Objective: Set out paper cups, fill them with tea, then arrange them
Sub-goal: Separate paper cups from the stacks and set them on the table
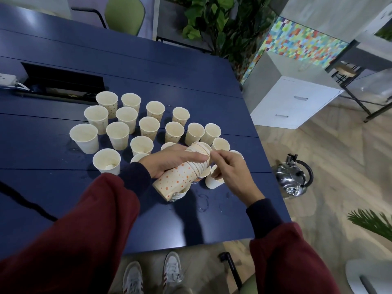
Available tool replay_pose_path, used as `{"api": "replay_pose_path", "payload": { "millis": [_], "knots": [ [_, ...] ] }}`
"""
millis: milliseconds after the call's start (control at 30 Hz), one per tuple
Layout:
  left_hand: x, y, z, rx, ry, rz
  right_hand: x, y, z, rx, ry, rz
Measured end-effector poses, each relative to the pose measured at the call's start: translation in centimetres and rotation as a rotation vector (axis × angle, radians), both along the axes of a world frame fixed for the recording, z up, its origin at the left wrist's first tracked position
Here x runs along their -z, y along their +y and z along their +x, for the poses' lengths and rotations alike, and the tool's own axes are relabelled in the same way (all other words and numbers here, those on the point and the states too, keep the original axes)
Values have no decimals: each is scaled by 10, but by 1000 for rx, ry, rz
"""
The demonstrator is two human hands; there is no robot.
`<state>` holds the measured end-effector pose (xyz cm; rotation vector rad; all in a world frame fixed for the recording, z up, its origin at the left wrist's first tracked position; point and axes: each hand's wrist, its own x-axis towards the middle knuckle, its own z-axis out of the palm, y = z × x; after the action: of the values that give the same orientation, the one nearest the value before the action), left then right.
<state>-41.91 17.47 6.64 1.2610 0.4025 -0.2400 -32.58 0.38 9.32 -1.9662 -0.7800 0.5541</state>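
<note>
Spreading across the blue table [63, 187], upright paper cups [117, 134] are standing at left; the left hand [169, 162] is gripping the nested stack [180, 179], while the right hand [231, 172] is pinching its top rim, likely light, crushable, best held at the rim.

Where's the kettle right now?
The kettle stands on the wooden floor, right of the blue table, just beyond the person's right hand.

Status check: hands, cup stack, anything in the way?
Left hand grips cup stack. Right hand picking at its rims. Loose cups crowd table; kettle on floor.
</note>
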Motion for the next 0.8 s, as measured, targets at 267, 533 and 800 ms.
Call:
{"api": "replay_pose_path", "payload": {
  "millis": [267,533,800],
  "knots": [
    [0,-28,23,72,30,89,2,-30,7,132,0,-3],
    [1,-59,52,131,63,162,13,-85,54,484,-26,130],
    [8,-95,70,101,33,72,49,-138,89,524,-176,-249]
  ]
}}
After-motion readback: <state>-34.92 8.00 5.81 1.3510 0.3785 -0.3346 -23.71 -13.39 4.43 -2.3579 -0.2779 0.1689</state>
